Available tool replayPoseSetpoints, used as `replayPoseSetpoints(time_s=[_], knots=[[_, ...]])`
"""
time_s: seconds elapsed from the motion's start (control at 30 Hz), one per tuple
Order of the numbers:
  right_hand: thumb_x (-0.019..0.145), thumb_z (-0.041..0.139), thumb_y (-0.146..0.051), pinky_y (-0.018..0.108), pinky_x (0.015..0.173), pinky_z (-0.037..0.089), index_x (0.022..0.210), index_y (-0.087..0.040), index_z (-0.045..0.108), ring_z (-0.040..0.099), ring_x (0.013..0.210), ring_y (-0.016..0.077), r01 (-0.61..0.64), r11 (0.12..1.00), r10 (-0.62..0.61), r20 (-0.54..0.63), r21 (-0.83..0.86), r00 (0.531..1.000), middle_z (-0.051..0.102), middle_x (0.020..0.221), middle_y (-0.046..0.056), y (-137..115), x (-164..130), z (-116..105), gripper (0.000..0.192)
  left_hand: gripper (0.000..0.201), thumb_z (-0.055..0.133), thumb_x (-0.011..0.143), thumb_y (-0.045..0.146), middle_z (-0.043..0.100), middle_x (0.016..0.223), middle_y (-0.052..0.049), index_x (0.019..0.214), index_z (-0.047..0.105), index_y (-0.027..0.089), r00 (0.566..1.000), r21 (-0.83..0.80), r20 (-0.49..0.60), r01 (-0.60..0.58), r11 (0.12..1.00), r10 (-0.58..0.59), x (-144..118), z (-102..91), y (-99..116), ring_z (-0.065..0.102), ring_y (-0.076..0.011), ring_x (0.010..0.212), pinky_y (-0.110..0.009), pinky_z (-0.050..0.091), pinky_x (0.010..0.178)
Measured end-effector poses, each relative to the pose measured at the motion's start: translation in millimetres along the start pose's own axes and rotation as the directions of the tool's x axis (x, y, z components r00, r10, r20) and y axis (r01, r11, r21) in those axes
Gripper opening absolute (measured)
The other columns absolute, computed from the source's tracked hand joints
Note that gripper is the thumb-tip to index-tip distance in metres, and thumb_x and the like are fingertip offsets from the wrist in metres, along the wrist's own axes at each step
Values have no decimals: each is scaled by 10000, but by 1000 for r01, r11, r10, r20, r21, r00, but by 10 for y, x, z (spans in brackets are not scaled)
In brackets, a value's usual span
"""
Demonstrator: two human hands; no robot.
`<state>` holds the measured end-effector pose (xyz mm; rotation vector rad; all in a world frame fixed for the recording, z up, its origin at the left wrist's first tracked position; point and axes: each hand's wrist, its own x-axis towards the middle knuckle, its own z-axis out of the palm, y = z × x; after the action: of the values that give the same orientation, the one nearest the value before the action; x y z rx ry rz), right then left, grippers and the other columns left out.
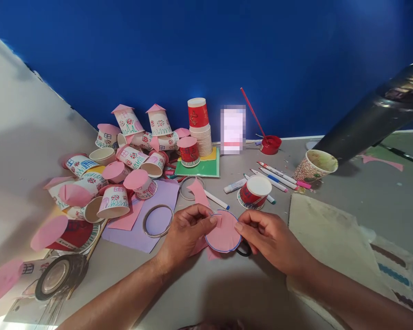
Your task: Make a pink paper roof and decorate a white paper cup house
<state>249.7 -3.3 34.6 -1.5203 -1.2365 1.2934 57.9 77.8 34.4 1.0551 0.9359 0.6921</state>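
Observation:
Between my two hands is a pink paper circle with a blue outline, facing up and slightly creased. My left hand pinches its left edge between thumb and fingers. At the opposite edge, my right hand closes on the paper with thumb and forefinger. Under the circle lie pink paper scraps, and a black loop, perhaps a scissors handle, shows partly beside my right fingers. Just beyond my hands stands an upside-down red and white paper cup.
Paper cups with pink paper tops crowd the left. A cup stack stands at the back, markers lie right of centre. A tape roll rests on purple paper. A black bottle and patterned cup occupy the right.

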Motion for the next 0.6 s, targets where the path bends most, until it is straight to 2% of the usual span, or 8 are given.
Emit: replayPoseSetpoints(time_s=[0.13,0.23,0.37,0.6], knots=[[941,542,-416,247,527,377,807,-201,614,502,549,118,56,994,-57,-3,-91,998,538,622,-39,16,-4,2,263,374,979,625,357,681,685,-11,773,707,146,997,-79,29,67,995,-65,13,3,-50,578,-104,619,-219,444,595],[945,529,-405,247,526,376,800,-202,610,486,556,118,51,992,-49,18,-116,999,541,631,-31,40,-6,2,263,415,989,602,331,690,693,-11,866,725,150,994,-109,33,110,988,-107,24,6,-75,595,-110,615,-226,450,600],[939,535,-404,238,518,368,787,-205,595,450,570,116,40,992,-37,29,-118,999,496,633,-38,66,1,7,257,410,973,606,382,677,683,-23,809,719,132,986,-51,36,163,985,-161,22,10,-62,586,-120,608,-239,431,583],[933,537,-414,239,507,356,774,-206,589,448,560,111,-17,990,25,56,-137,998,484,637,-46,76,13,6,267,353,876,691,429,631,656,-13,726,660,152,985,113,60,156,981,-163,6,-39,-75,514,-115,580,-249,377,563]])
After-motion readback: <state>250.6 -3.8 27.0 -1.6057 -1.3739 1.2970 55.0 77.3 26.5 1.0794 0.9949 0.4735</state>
